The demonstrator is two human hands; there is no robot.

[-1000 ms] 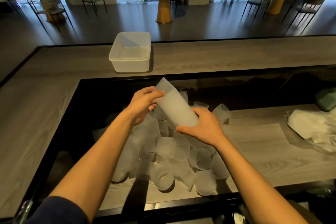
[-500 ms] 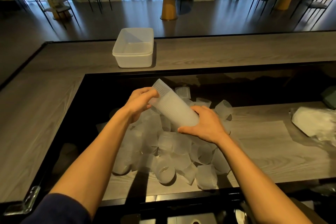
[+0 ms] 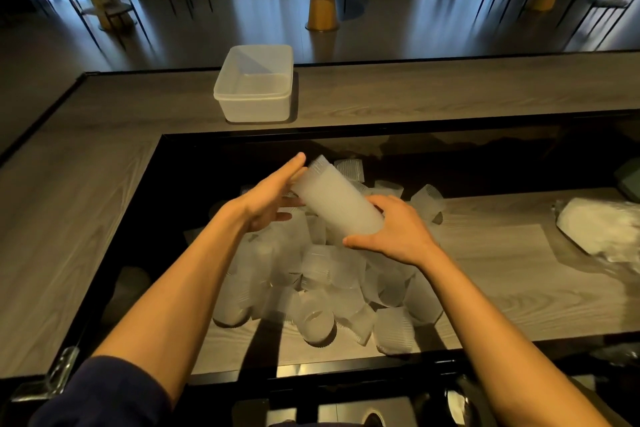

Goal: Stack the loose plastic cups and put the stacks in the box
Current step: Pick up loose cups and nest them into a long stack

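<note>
- We find the stack (image 3: pixel 336 201) tilted above the loose cups (image 3: pixel 329 288), the right hand (image 3: pixel 394 232) curled round its near end.
- Left hand (image 3: pixel 266 201) lies flat against the far end, likely to seat it.
- Box (image 3: pixel 252 107) stands at the counter (image 3: pixel 415 94)'s far edge.

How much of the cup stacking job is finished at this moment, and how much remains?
Done: one stack of cups is built. In hand: the right hand grips its near end, and the left hand touches its far end with straight fingers. Left: the box on the counter shows no stack inside, and many loose cups lie piled below the hands.
</note>
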